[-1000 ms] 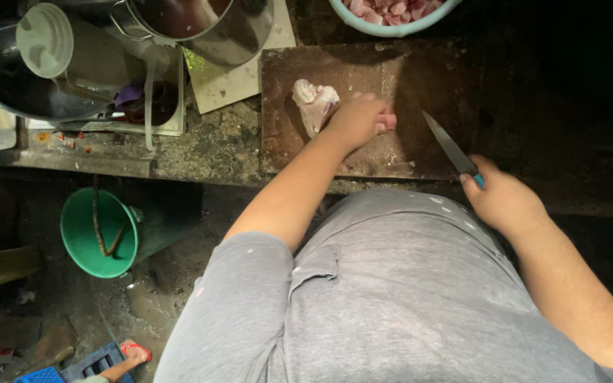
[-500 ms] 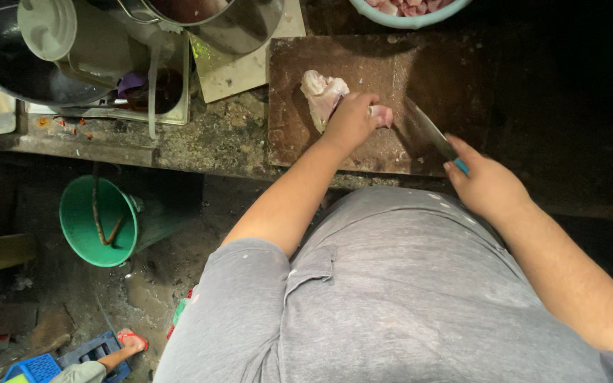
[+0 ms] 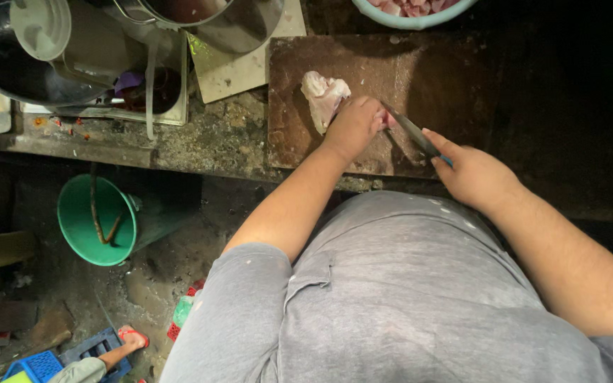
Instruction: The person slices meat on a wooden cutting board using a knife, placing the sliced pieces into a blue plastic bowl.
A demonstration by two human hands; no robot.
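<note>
Left hand (image 3: pixel 352 128): grip pressed down on the meat (image 3: pixel 323 99), holding it on the cutting board (image 3: pixel 299 135).
Right hand (image 3: pixel 473 174): grip clenched around the knife (image 3: pixel 411 131), blade angled toward the left hand.
Board: on the table (image 3: pixel 214 138), below a bowl (image 3: pixel 409 14).

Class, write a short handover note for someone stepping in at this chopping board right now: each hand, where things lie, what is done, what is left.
Left hand: pressed down on the pale raw meat, fingers curled at its right end.
Right hand: gripping the knife, blade angled up-left with its tip at the left hand's fingers.
Where things are: the meat lies on the dark wooden cutting board; a bowl of cut meat pieces sits at the board's top edge.
Done: some pieces are already in the bowl.
Left: the piece on the board appears still whole and uncut.
</note>
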